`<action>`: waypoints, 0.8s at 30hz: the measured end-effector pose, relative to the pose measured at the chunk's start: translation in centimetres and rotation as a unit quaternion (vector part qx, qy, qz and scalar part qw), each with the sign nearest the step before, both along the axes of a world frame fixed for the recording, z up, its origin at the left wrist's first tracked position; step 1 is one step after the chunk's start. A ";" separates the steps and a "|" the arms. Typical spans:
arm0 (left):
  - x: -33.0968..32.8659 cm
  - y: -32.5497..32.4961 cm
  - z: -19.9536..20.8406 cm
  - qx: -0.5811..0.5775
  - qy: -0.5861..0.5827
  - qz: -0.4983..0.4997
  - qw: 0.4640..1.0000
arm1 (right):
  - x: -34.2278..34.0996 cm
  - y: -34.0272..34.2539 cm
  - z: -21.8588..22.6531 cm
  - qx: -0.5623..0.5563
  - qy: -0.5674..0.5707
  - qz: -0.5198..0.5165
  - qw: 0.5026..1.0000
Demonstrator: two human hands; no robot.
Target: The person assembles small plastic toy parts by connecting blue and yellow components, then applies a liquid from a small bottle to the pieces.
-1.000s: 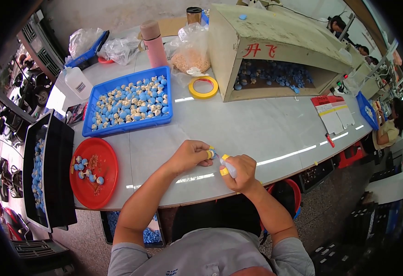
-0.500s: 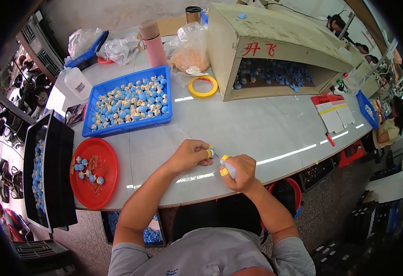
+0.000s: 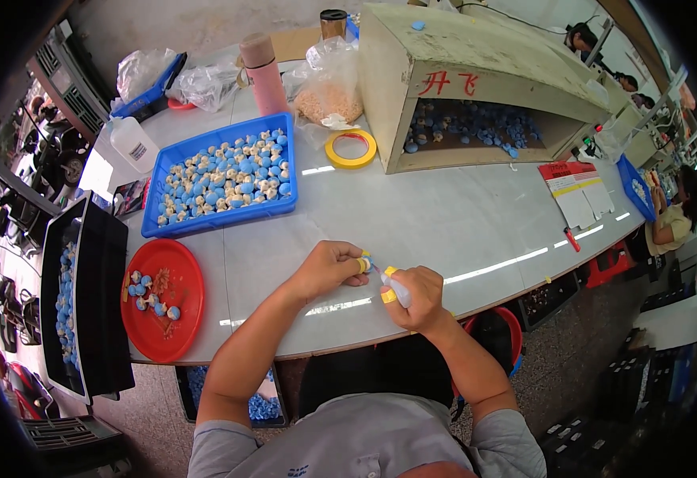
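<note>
Near the front edge of the surface [image 3: 332, 207], just left of the right hand [image 3: 418, 299], the left hand [image 3: 326, 267] pinches a small blue piece [image 3: 368, 259] between narrowed fingers. The right hand's fingers are curled round a translucent bottle [image 3: 397, 289], its thin tip aimed at the piece — whether the two touch, I cannot tell. Yellow tape wraps fingers on both hands, and the piece is held above the surface, partly hidden by the grip.

Well to the left sits a red plate [image 3: 169, 344] with a few blue-and-cream balls [image 3: 156, 301] and crumbs; just beside it stands a black bin [image 3: 103, 295] with more balls inside. Beyond the plate, a blue tray [image 3: 229, 222] is full of similar balls — next to it are a white jug [image 3: 133, 145], a pink flask [image 3: 267, 86] and a yellow tape roll [image 3: 330, 153]. Farther right, a box [image 3: 384, 103] opens toward the person, blue pieces [image 3: 476, 127] within.
</note>
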State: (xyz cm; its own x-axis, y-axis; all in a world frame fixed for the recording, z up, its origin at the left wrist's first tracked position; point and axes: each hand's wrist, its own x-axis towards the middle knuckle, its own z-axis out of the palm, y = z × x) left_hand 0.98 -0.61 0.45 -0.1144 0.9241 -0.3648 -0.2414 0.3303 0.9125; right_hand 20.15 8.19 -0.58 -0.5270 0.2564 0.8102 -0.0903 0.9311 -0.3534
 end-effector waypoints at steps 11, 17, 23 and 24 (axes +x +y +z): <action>0.2 0.0 0.3 -0.002 0.010 -0.001 1.000 | 0.0 -0.1 0.2 -0.009 -0.007 0.009 1.000; 0.1 0.0 0.1 -0.001 0.006 0.004 1.000 | 0.1 -0.1 0.1 -0.012 -0.015 0.023 1.000; 0.1 0.0 0.4 -0.003 0.008 0.003 1.000 | 0.3 0.1 0.1 -0.033 0.008 0.027 0.999; 0.1 -0.1 0.4 -0.004 0.010 0.005 1.000 | 0.4 0.2 0.2 -0.049 0.024 0.020 0.998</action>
